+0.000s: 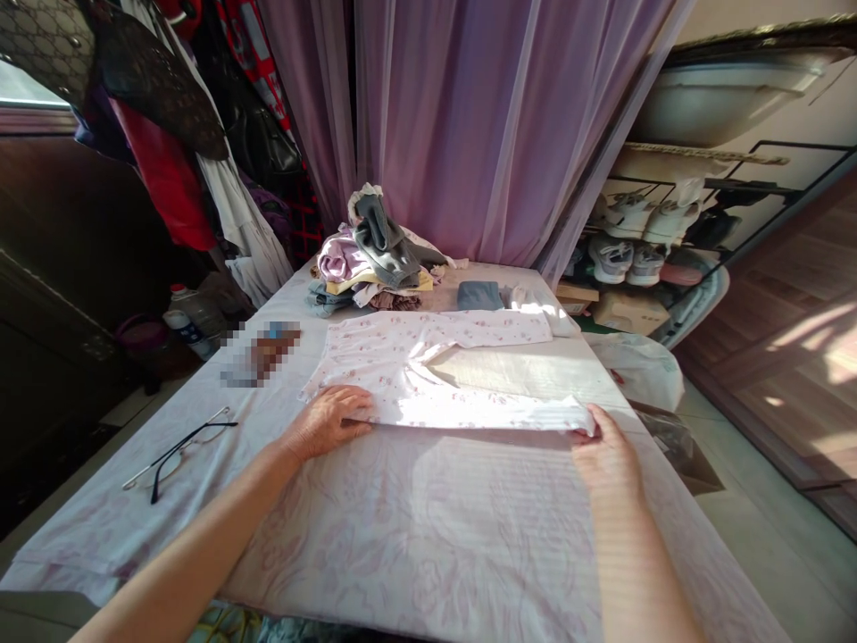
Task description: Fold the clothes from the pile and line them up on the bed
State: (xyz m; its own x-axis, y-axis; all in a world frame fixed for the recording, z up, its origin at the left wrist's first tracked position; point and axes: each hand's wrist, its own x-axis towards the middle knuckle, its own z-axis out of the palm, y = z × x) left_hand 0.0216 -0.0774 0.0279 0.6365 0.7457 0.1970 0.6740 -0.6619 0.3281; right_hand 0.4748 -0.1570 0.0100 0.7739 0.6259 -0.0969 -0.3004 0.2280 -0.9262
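"White cotton-look pants, small print, laid out flat mid-tabletop. Waist toward the left, legs toward the right."

"Hands?"

"Right hand: grip closed, cuff of the near leg pinched between thumb and fingers. Left hand: palm down by the waist end, fingers over the near edge. Can't tell if that grip pinches or just presses."

"Why so far apart?"

"Probably to hold the near leg straight; one anchors, one tensions. Legs are spread, so both outlines read easily."

"Around it?"

"Heaped clothes beyond the waist end, folded blue-grey cloth just past the far leg. Likely set back there to leave working room. Glasses off to the left, out of the arms' way, I'd guess. Pixelated patch near them, unreadable."

"Surface, room?"

"Pale patterned cover, creased, strong sun across the near leg. Purple curtain behind. Bags and garments hanging left. Shoes racked right, white basin above them. Tiled floor below."
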